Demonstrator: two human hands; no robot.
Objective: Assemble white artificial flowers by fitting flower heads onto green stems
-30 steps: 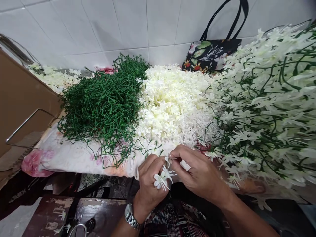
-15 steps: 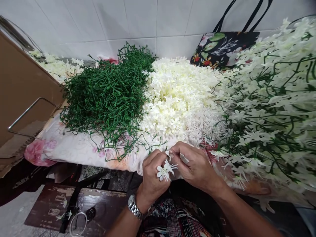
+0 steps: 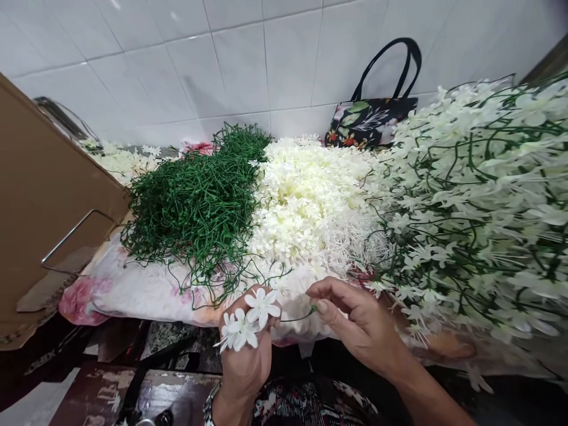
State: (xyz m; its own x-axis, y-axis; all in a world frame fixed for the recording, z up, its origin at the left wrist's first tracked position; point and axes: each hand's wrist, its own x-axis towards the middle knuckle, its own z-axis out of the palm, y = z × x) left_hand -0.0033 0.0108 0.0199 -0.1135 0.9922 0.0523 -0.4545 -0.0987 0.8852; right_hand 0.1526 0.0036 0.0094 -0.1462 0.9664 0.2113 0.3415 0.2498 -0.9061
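My left hand (image 3: 251,362), a watch at its wrist, is closed around a spray of white artificial flowers (image 3: 239,329), whose open blooms lie over the fingers. A thin green stem (image 3: 295,319) runs from that hand toward the right. My right hand (image 3: 361,322) pinches the stem's green tip between thumb and fingers. Just beyond my hands are a heap of loose green plastic stems (image 3: 195,204) and a mound of loose white petals (image 3: 297,189). White thread-like stamens (image 3: 350,239) lie at the mound's right side.
Flowers on green stems (image 3: 479,219) are piled high at the right. A cardboard box (image 3: 53,195) with a metal wire handle (image 3: 66,236) stands at the left. Against the tiled wall (image 3: 239,71) rests a black floral bag (image 3: 373,121). Floral cloth (image 3: 146,296) covers the work surface.
My hands have drawn apart, the left one moving left and turning so the blooms face up. The stem now stretches between them. The whole view has shifted, showing more wall.
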